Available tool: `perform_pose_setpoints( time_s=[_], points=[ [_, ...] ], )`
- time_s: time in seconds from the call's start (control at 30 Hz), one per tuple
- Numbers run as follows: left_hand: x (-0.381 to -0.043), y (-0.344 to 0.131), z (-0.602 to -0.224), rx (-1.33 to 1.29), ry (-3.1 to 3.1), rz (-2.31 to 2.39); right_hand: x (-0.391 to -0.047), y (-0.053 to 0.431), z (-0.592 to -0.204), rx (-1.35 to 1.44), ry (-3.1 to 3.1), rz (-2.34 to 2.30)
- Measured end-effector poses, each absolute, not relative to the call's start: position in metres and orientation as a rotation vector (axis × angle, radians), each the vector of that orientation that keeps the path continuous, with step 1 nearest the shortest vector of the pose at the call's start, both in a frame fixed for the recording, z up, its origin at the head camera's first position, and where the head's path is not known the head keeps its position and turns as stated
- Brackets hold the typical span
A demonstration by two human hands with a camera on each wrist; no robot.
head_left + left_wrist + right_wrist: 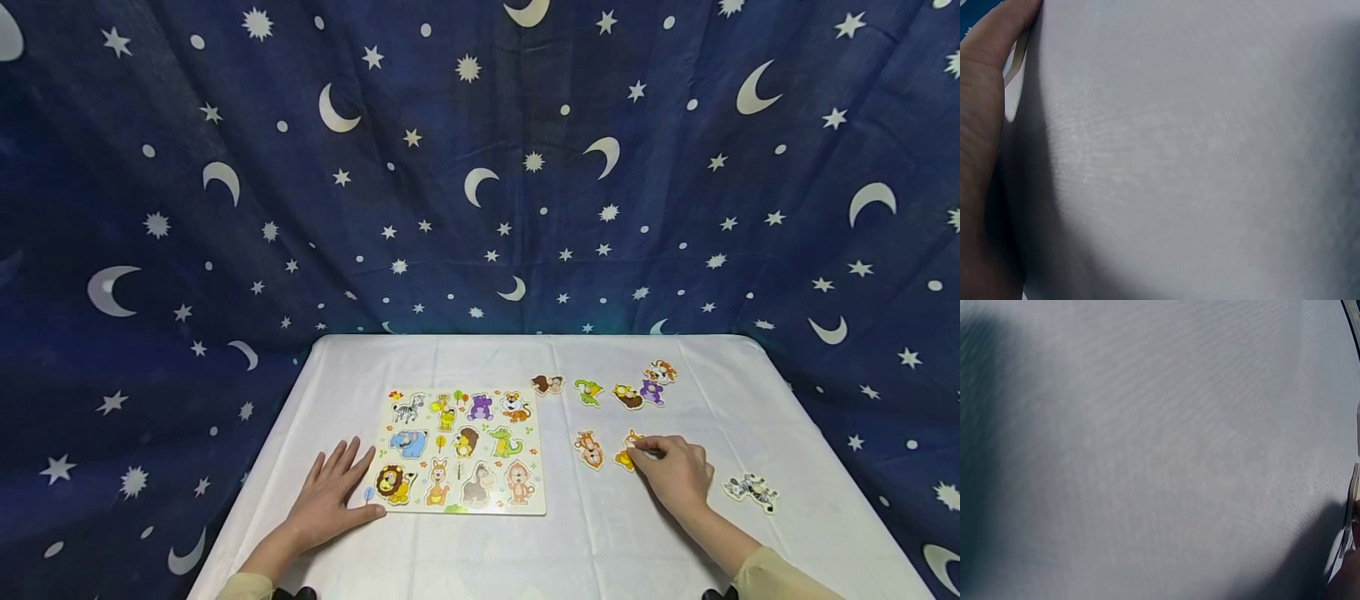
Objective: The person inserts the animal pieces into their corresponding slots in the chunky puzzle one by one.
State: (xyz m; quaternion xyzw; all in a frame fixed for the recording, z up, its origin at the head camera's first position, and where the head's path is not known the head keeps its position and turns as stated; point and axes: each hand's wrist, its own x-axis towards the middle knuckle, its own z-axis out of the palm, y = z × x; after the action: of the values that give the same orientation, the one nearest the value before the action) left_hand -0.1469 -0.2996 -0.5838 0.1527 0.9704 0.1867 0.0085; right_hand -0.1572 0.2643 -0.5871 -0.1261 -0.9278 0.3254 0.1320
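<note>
A wooden animal puzzle board (442, 510) lies flat on the table. My left hand (330, 496) rests with fingers spread at its left side, thumb tip at the board's lower left corner. To the board's right, my right hand (675, 475) pinches a yellow-and-orange animal puzzle piece (624, 458) between thumb and fingers, which partly cover it. Left of that piece lies a monkey piece (589, 452); a zebra piece (752, 492) is right of the hand. In the right wrist view, fingertips (1356, 534) show at the right edge beside a thin piece edge.
Farther back on the white tablecloth (465, 554) lie a brown piece (547, 384) by the board's corner, a crocodile piece (588, 392), a hedgehog piece (627, 397), a purple hippo piece (652, 392) and a tiger piece (662, 371). Behind hangs a blue star-and-moon curtain (420, 200).
</note>
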Motion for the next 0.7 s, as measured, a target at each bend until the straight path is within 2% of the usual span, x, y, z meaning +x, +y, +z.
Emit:
perform_pose_setpoints(
  time_s=[0.37,0.7],
  points=[
    [-0.149,-0.300,-0.585,0.473,3.032,0.605,-0.162,0.263,-0.574,-0.256,-2.631,0.920],
    [-0.147,-0.299,-0.585,0.461,3.026,0.610,-0.167,0.233,-0.556,-0.070,-2.566,0.961]
  ],
)
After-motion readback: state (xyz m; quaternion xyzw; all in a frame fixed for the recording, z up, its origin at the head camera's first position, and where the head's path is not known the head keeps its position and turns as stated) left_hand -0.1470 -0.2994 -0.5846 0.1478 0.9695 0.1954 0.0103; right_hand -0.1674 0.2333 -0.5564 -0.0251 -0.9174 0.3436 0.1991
